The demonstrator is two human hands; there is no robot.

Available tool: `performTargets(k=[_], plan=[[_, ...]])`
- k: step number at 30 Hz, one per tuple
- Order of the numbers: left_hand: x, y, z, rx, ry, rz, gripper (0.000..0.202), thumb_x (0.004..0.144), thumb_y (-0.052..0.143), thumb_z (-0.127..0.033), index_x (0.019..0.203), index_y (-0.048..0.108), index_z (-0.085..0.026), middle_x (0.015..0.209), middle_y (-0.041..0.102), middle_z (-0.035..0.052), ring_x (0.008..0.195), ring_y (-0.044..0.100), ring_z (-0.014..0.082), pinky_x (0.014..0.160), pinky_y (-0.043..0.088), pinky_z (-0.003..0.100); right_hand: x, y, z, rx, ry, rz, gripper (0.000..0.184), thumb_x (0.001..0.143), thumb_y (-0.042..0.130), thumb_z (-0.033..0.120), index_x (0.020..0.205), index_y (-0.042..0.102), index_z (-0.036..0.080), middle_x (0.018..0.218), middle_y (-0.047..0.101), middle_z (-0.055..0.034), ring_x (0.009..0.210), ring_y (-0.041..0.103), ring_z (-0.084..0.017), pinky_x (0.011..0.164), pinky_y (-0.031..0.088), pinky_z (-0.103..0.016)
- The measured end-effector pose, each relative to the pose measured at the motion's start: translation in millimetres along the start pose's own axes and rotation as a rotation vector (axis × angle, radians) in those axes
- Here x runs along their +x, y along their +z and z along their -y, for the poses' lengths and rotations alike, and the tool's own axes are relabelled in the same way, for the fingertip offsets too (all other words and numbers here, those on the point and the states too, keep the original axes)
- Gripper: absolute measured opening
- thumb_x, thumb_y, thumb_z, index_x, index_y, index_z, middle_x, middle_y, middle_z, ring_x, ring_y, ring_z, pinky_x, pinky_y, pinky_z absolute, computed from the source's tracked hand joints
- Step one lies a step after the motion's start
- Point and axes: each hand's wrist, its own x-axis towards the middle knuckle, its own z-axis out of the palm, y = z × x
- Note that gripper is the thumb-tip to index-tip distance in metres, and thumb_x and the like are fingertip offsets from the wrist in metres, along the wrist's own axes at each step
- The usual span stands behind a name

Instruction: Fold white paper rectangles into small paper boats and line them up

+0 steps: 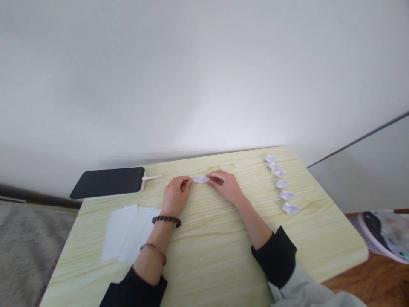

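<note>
A small folded white paper boat (201, 179) is stretched between my two hands near the back middle of the table. My left hand (176, 194), with a dark bead bracelet on its wrist, pinches the boat's left tip. The right tip is pinched by my right hand (226, 185), thumb against fingers. Several similar folded paper boats (282, 183) stand in a line on the table's right side. White paper sheets (128, 232) lie to the left of my left forearm, partly overlapping each other.
The light wood-grain table (211, 264) backs against a white wall (204, 76). A black-screened tablet (110, 182) with a white plug and cable (152, 177) lies at the back left, overhanging the edge. Beyond the right edge, a pinkish basket (372, 241) stands on the floor.
</note>
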Motion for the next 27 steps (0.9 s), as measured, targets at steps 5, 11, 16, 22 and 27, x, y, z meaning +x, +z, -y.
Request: performTargets(k=[5, 11, 16, 22, 27], plan=[[0.9, -1.4, -1.2, -0.027, 0.016, 0.048, 0.019, 0.088, 0.049, -0.034, 0.090, 0.062, -0.020, 0.084, 0.068, 0.0038, 0.075, 0.061, 0.0171, 0.072, 0.050, 0.031, 1.1, 1.4, -0.9, -0.041, -0.021, -0.032, 0.009, 0.083, 0.063, 0.022, 0.087, 0.071, 0.022, 0.089, 0.072, -0.0038, 0.080, 0.067, -0.015, 0.074, 0.052, -0.027], [2.3, -2.8, -0.5, -0.099, 0.029, 0.061, 0.015, 0.083, 0.057, -0.033, 0.090, 0.063, -0.021, 0.093, 0.069, 0.0040, 0.077, 0.061, 0.0168, 0.068, 0.049, 0.028, 1.3, 0.5, 1.2, -0.052, -0.013, -0.030, 0.010, 0.086, 0.060, 0.023, 0.086, 0.070, 0.021, 0.084, 0.071, -0.0031, 0.077, 0.065, -0.015, 0.071, 0.050, -0.026], [0.8, -3.0, -1.0, -0.101, -0.001, 0.068, 0.015, 0.081, 0.059, -0.033, 0.089, 0.064, -0.021, 0.085, 0.071, 0.0013, 0.069, 0.061, 0.0150, 0.066, 0.049, 0.027, 1.9, -0.1, 3.3, -0.034, -0.011, -0.025, 0.010, 0.086, 0.060, 0.024, 0.085, 0.069, 0.020, 0.084, 0.070, -0.0030, 0.077, 0.064, -0.015, 0.072, 0.049, -0.026], [0.3, -2.8, 0.7, -0.129, 0.073, 0.080, 0.018, 0.083, 0.057, -0.034, 0.089, 0.068, -0.021, 0.089, 0.072, 0.0038, 0.082, 0.065, 0.0180, 0.077, 0.051, 0.029, 1.7, 0.3, 1.9, 0.006, 0.011, -0.046, 0.008, 0.084, 0.063, 0.024, 0.084, 0.070, 0.019, 0.084, 0.071, -0.0035, 0.076, 0.065, -0.015, 0.071, 0.051, -0.027], [0.3, -5.0, 0.0, -0.124, -0.002, 0.019, 0.019, 0.083, 0.058, -0.034, 0.088, 0.071, -0.021, 0.088, 0.073, 0.0025, 0.076, 0.066, 0.0163, 0.071, 0.053, 0.026, 1.1, 2.0, -0.7, 0.036, 0.050, -0.098, 0.010, 0.084, 0.063, 0.026, 0.087, 0.070, 0.020, 0.085, 0.071, -0.0044, 0.076, 0.066, -0.015, 0.069, 0.053, -0.026]])
